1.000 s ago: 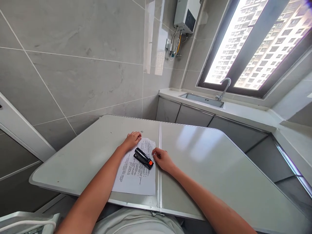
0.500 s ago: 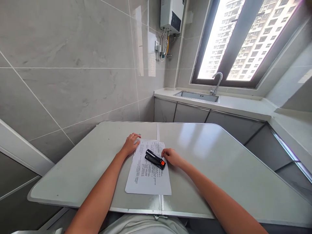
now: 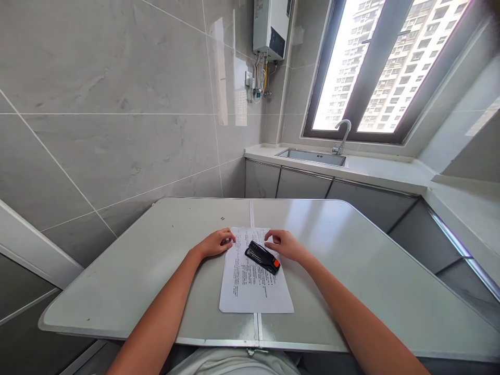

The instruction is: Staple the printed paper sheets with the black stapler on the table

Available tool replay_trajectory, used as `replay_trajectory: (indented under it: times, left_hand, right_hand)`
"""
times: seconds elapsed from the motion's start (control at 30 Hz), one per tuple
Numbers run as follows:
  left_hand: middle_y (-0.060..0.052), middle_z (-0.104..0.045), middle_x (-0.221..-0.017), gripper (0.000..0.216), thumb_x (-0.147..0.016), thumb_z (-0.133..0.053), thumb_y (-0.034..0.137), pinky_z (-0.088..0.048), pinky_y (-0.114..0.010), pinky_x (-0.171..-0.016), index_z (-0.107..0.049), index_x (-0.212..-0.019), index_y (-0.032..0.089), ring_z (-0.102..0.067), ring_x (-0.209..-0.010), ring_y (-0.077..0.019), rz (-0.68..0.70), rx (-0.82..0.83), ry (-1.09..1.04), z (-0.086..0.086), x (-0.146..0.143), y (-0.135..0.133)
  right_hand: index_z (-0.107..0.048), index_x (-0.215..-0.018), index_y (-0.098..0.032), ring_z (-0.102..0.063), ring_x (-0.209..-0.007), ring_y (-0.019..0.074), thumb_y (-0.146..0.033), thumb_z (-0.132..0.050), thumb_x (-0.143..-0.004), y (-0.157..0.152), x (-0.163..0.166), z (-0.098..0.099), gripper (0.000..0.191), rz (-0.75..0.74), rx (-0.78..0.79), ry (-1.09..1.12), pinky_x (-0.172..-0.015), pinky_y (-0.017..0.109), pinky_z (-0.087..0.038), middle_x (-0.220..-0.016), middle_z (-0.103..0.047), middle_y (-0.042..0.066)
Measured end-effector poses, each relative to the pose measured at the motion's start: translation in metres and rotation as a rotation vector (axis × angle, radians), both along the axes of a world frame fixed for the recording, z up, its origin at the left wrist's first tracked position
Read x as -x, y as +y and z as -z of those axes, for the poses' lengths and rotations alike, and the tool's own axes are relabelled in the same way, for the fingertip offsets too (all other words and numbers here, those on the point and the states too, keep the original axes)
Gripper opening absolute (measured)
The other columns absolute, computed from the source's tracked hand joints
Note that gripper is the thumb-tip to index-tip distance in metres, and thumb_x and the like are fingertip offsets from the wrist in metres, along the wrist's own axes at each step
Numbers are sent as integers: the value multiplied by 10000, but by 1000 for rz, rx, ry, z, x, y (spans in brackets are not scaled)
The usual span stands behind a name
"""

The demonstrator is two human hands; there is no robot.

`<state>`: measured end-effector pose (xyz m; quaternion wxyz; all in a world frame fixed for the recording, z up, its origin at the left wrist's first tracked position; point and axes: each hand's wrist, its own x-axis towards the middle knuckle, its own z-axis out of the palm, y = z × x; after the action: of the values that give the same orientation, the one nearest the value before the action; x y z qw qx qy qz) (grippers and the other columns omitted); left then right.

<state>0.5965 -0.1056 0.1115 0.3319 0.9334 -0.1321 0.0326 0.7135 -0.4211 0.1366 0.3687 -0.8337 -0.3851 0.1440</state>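
Note:
Printed sheets of paper point(image 3: 253, 299) lie on the table, their upper part between my two hands. A black stapler point(image 3: 261, 257) with an orange-red end rests slantwise on them. My left hand point(image 3: 214, 243) is at the upper left edge of the paper, fingers curved and apart, fingertips touching or very near the edge. Over the upper right of the paper is my right hand point(image 3: 287, 245), just beside the stapler. Its fingers are bent, with a gap between thumb and forefinger. Neither hand grips the stapler.
The pale folding table point(image 3: 128, 271) has a metal seam down its middle. Small dark bits point(image 3: 222, 218) lie beyond my left hand. Behind stand a counter with a sink point(image 3: 312, 155) and a faucet point(image 3: 344, 133), below a window. A water heater point(image 3: 271, 28) hangs on the wall.
The paper has shifted right and turned slightly, carrying the stapler along. My left hand has come right and nearer, uncovering the small bits. My right hand has moved right and slightly up.

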Motion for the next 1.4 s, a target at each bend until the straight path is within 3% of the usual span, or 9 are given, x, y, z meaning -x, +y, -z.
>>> replay_trajectory:
  times: [0.1, 0.17, 0.37, 0.57, 0.8, 1.0, 1.13, 1.23, 1.4]
  left_hand:
    - [-69, -635, -1022, 231, -941, -606, 346, -465, -300, -725, -784, -1043, 238, -542, -755, -158, 47, 55, 25, -1, 0, 1]
    - [-73, -639, -993, 234, -934, -627, 348, -445, -286, -720, -801, -1014, 215, -533, -768, -156, 74, 94, 58, -2, 1, 2]
    - [-60, -649, -979, 214, -899, -688, 357, -422, -267, -730, -808, -993, 207, -518, -788, -155, 75, 131, 124, -4, 2, 5]
    - [-55, -654, -982, 199, -891, -664, 314, -426, -267, -737, -784, -1003, 202, -534, -809, -165, 93, 118, 150, -6, 2, 5]
    - [-34, -654, -961, 292, -858, -653, 268, -450, -282, -761, -641, -1142, 204, -559, -845, -178, 70, 150, 186, -7, 4, 6]
    - [-37, -623, -988, 327, -860, -690, 341, -449, -292, -757, -642, -1157, 212, -557, -839, -177, 23, 89, 162, -6, 2, 2]
    - [-61, -618, -1082, 287, -874, -705, 401, -457, -309, -801, -691, -1089, 211, -555, -890, -186, -10, 60, 40, -7, 0, -7]
    - [-63, -631, -1054, 326, -830, -770, 433, -464, -313, -803, -705, -1057, 208, -562, -911, -200, 20, 42, 11, -5, -3, -15]
    - [-60, -648, -1007, 292, -831, -780, 409, -473, -329, -832, -716, -1028, 202, -580, -911, -205, -8, 37, -45, 2, -7, -24]
  right_hand:
    - [-612, -1149, -252, -490, -726, 150, -493, -797, -742, 0, 15, -6, 508, -234, -24, -6, -641, 251, -383, -837, -575, -28]
    - [-558, -1242, -261, -559, -861, 189, -455, -878, -649, 2, 25, -5, 702, -300, 27, -67, -705, 268, -432, -1043, -636, 24]
    - [-672, -1029, -233, -632, -854, 218, -294, -734, -808, 12, 27, 9, 238, -236, 6, -215, -787, 326, -470, -938, -710, 27]
    - [-706, -1192, -278, -695, -944, 245, -291, -739, -827, 20, 9, 29, 366, 82, -308, -166, -889, 390, -526, -1061, -757, 39]
    - [-723, -1202, -274, -690, -1042, 269, -271, -753, -820, 38, 9, 50, 384, 62, -312, -190, -966, 448, -517, -1130, -759, 55]
    - [-706, -1229, -288, -660, -1077, 263, -296, -764, -823, 37, 10, 41, 410, 16, -310, -215, -955, 429, -509, -1152, -747, 48]
    - [-758, -948, -247, -649, -882, 224, -336, -688, -891, 26, 8, 25, 127, 115, -427, -283, -818, 360, -513, -919, -739, 45]
    - [-716, -716, -227, -597, -707, 189, -355, -601, -942, 17, 4, 17, 284, 141, -410, -290, -711, 329, -488, -748, -692, 38]
    - [-730, -694, -219, -586, -654, 171, -337, -633, -884, 9, -3, 17, 244, 136, -332, -218, -674, 312, -506, -745, -712, 36]
